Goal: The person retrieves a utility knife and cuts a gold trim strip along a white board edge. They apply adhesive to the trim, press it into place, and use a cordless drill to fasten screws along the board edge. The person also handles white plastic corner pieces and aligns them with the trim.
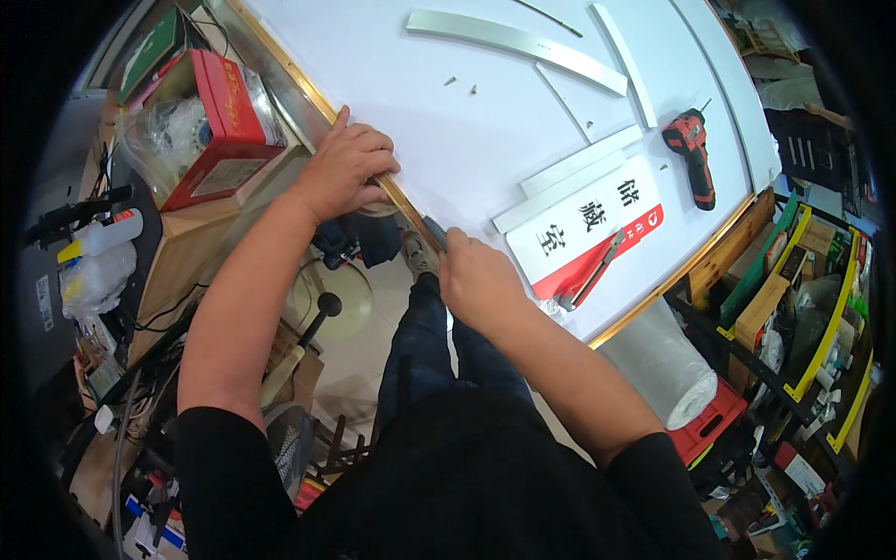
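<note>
A white table (439, 140) with gold edging runs across the upper part of the view. At its near left edge my left hand (355, 173) is closed over the gold strip (403, 203), fingers on top and thumb on the near side. Just to its right, my right hand (481, 280) grips a slim dark grey tool (435, 231). The tool's end rests by the gold strip; the rest is hidden in my fist, so I cannot tell its kind. Right of this hand, a red and grey utility knife (593, 273) lies across a white and red sign plate (583, 224).
A red and black cordless drill (692, 157) lies on the table's right side. Silver strips (513, 47) and several screws are spread farther back. A red box (217, 126) stands at left. A plastic-wrapped roll (667, 369) and a loaded shelf (793, 308) stand at right.
</note>
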`<state>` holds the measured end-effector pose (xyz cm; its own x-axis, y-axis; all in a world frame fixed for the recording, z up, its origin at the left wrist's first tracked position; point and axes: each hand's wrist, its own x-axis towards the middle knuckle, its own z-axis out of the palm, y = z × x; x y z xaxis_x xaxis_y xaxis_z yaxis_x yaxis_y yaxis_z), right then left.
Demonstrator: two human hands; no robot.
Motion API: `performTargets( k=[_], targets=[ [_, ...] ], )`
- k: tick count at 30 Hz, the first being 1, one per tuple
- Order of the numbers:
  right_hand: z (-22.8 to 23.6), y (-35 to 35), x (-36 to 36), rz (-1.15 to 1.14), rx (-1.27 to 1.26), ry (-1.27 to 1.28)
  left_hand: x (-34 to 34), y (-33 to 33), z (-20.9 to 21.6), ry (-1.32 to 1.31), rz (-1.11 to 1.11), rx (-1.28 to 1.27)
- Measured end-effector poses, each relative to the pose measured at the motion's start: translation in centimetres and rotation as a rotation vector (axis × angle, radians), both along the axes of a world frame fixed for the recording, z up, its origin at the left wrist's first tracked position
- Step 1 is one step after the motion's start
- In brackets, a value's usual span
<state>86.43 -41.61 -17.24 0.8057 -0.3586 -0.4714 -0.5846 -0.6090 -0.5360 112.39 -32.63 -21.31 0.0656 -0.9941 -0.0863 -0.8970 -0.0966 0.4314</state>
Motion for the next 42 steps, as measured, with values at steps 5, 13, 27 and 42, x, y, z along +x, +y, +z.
performTargets(
  k=[5,13,27,42],
  targets=[
    [0.8,0.3,-2.1,-0.051,0.039,0.021,0.0,-0.1,-0.2,0.005,-0.001,-0.005],
    [1.3,0.2,-3.6,-0.039,0.038,0.042,0.0,-0.2,-0.1,0.006,0.016,-0.007],
    [1.4,0.5,-4.6,-0.031,0.020,0.022,0.1,-0.2,-0.2,0.021,0.012,0.008],
    [1.7,0.8,-6.0,-0.144,0.036,-0.142,-0.1,-0.3,0.1,-0.024,-0.016,0.023]
  ],
)
